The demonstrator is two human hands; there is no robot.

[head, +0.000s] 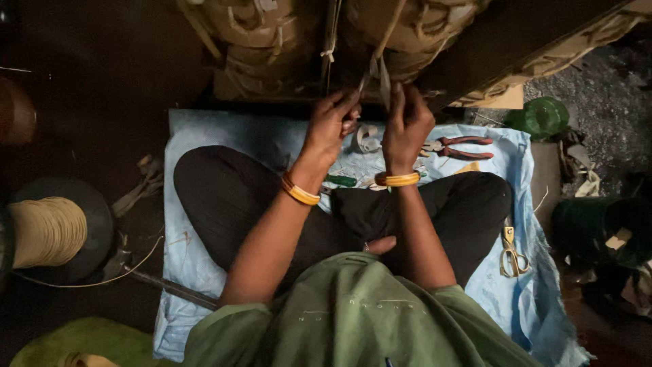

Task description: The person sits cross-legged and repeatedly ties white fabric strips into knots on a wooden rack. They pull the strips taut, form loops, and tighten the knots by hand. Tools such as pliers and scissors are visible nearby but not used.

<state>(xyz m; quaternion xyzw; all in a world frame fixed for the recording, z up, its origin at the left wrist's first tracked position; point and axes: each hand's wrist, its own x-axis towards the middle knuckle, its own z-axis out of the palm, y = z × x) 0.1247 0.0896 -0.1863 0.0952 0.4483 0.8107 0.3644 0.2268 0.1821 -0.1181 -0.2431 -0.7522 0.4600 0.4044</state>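
Person sits cross-legged on a pale blue sheet [204, 272] on the floor, both hands raised to a large wound coil assembly [285, 47] at 12 o'clock.

Left hand [333, 122]: fingers pinched in a narrow grip on a pale tape strip [378, 71] hanging from the coil. Right hand [406, 122]: fingers closed on the same strip, just beside the left. The strip runs up and ties into the windings.

Progress, as a judgement: much of the coil already looks wrapped and bound in pale tape; the section at the hands is mid-tie, its loose end not yet trimmed or tucked. How much remains further round is hidden.

Red-handled pliers [456, 145] lie at 1 o'clock, untouched. Brass-coloured scissors [511, 253] lie at 3 o'clock. A spool of cream cord [46, 231] stands at 9 o'clock, well apart. A small tape roll [367, 138] lies between the wrists.
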